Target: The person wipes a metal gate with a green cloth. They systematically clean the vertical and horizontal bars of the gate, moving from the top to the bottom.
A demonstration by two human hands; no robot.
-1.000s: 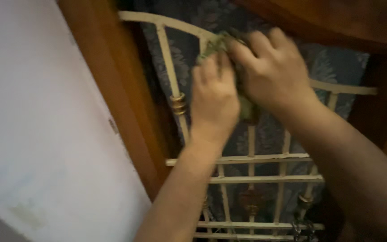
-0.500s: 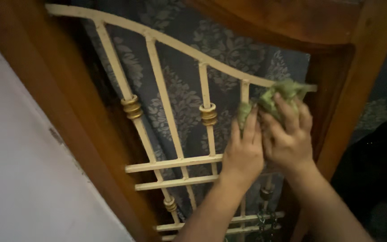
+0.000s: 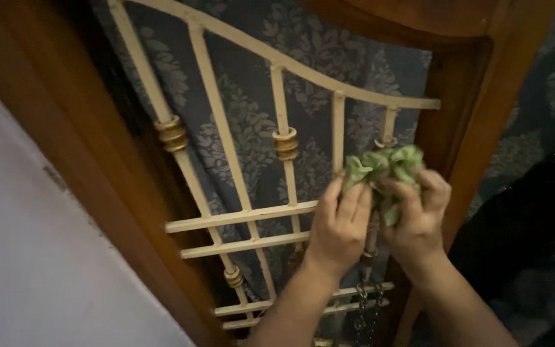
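A wooden frame (image 3: 470, 154) holds a cream grille (image 3: 245, 218) before a blue patterned curtain (image 3: 252, 128). My left hand (image 3: 340, 226) and right hand (image 3: 417, 215) both clutch a green cloth (image 3: 383, 166) against the grille's right bars.

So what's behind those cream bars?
Behind the cream metal grille hangs a blue curtain with a pale leaf pattern. The curtain hides whatever lies beyond it.
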